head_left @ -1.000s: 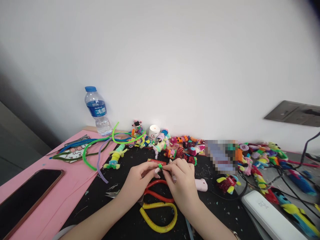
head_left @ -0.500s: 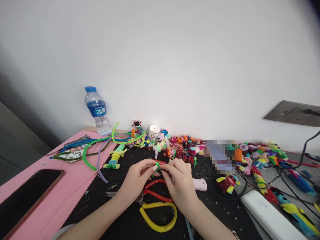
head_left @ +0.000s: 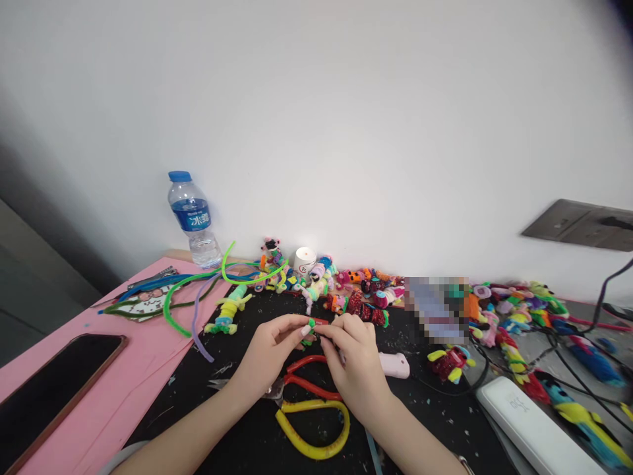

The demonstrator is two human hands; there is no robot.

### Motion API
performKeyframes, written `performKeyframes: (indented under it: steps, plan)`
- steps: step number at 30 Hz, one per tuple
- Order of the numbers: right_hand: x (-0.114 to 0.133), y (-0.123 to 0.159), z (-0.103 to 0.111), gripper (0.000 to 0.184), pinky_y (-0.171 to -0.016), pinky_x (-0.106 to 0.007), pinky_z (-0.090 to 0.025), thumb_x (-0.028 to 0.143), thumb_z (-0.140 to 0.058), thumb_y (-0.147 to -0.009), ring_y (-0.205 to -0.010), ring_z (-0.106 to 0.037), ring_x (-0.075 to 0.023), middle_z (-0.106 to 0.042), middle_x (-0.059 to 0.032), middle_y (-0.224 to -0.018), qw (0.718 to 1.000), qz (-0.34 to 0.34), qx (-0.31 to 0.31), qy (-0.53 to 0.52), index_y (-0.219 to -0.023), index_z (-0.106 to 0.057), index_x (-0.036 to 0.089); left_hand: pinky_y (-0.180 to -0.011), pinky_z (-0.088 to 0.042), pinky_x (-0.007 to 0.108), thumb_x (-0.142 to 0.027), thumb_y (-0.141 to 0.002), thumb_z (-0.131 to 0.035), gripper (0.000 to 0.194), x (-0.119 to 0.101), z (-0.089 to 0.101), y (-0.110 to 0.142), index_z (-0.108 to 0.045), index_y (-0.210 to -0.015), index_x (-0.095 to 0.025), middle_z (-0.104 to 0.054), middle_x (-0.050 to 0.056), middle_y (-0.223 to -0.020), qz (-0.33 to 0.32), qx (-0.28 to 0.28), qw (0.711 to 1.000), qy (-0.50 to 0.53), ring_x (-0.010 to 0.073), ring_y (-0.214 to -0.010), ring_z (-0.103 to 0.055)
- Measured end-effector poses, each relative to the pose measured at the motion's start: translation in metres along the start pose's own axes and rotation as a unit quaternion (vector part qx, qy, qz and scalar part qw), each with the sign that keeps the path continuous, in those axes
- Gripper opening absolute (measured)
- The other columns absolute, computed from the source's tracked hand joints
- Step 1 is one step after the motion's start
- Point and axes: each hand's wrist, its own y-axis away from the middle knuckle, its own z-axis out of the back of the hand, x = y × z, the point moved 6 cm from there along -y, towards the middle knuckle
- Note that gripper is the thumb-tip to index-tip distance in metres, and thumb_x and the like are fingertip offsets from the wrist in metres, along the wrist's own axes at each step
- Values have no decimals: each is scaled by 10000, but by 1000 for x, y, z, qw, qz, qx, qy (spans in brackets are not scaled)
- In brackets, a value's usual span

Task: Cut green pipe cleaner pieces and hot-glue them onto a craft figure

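Observation:
Over the black mat [head_left: 410, 422] my two hands meet, fingertips close together. My left hand [head_left: 270, 353] pinches a small green pipe-cleaner piece [head_left: 311, 323] between thumb and forefinger. My right hand [head_left: 359, 359] is closed at the other side of the same piece, its fingertips pinching there; the fingers partly hide it. Beneath the hands lie scissors with a red loop [head_left: 311, 377] and a yellow loop [head_left: 316, 452], blades pointing left. A pale pink handle [head_left: 395, 365] sticks out behind my right hand, the rest of that tool hidden.
Several pipe-cleaner figures [head_left: 230, 310] line the wall and the right side. Loose pipe cleaners [head_left: 198, 323], a water bottle [head_left: 192, 218] and a phone [head_left: 64, 396] are at left. A white device [head_left: 529, 422] and black cables [head_left: 598, 310] lie at right.
My left fingers have shifted slightly around the green piece, showing more of it. My right hand has barely moved; the things on the table are unchanged.

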Motion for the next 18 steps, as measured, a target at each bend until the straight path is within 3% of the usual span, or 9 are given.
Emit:
performKeyframes:
  steps: [11, 18]
  plan:
    - [0, -1, 0, 169, -645, -318, -288, 146, -472, -857, -731, -494, -173, -554, -29, -762, 1000, 21, -6, 11, -912, -625, 192, -688, -497, 264, -245, -806, -553, 197, 2, 0, 0, -623, -963, -149, -680, 48, -894, 8, 6, 1000, 9, 175, -788, -628]
    - [-1, 4, 18, 186, -689, -344, -318, 110, -460, -841, -781, -524, -186, -589, -58, -845, 996, 67, -48, 18, -965, -585, 169, -681, -491, 270, -276, -791, -557, 187, 2, 4, -2, -599, -918, -146, -659, 49, -881, 33, -18, 999, 29, 185, -792, -629]
